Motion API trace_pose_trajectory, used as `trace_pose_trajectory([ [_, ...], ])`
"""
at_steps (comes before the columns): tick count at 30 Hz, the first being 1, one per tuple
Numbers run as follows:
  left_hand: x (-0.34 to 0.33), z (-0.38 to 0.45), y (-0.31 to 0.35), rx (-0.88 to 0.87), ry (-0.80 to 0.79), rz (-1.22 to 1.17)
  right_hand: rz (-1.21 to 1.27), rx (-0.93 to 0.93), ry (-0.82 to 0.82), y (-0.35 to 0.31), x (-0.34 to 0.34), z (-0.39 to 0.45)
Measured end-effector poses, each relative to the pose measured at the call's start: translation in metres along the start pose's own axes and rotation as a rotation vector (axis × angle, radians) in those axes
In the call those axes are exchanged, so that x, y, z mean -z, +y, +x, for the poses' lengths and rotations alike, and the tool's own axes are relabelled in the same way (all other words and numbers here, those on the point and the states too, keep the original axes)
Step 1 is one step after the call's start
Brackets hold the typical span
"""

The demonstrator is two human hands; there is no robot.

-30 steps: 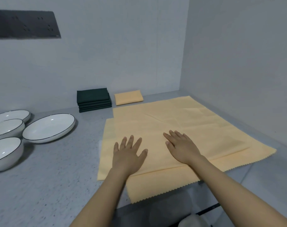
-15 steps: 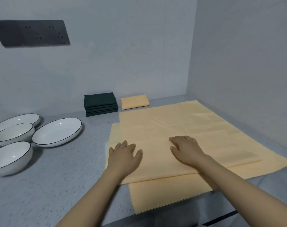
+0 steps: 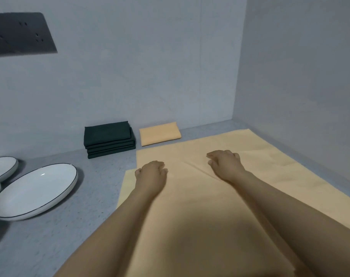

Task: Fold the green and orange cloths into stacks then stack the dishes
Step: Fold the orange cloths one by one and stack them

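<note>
Here, counter [image 3: 56, 232]: we see a grey speckled surface running into a corner of two grey walls.
Spread orange cloth [image 3: 200, 206]: it lies flat over the counter's right part; a second orange layer shows beneath it at the left edge.
Dishes: a large white plate [image 3: 33, 191] with a dark rim sits at left, with two more dishes cut off by the frame beside it.
Green stack [image 3: 109, 138]: folded dark cloths are piled by the back wall.
Folded orange cloth [image 3: 160, 133]: it sits just right of the green stack.
Right hand [image 3: 226, 165]: we see curled fingers on the spread cloth, a crease beside it; whether they pinch it, we cannot tell.
Left hand [image 3: 150, 173]: the same, knuckles up, the grasp unclear.
</note>
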State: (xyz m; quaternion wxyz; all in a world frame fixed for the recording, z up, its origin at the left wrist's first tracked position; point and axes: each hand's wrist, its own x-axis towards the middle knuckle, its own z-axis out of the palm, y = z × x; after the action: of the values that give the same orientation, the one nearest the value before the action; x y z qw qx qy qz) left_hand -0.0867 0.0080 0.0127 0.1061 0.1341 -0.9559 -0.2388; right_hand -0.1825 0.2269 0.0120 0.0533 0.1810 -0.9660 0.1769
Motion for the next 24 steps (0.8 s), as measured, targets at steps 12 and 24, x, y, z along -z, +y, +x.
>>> trace_pose_trajectory([
  [12,-0.014,0.040,-0.030,-0.053,0.143,-0.016,0.125,-0.071,0.134,0.022,-0.012,0.037],
  [24,0.033,0.001,-0.019,-0.135,0.090,-0.218,0.282,0.122,0.231,0.024,0.044,-0.014],
])
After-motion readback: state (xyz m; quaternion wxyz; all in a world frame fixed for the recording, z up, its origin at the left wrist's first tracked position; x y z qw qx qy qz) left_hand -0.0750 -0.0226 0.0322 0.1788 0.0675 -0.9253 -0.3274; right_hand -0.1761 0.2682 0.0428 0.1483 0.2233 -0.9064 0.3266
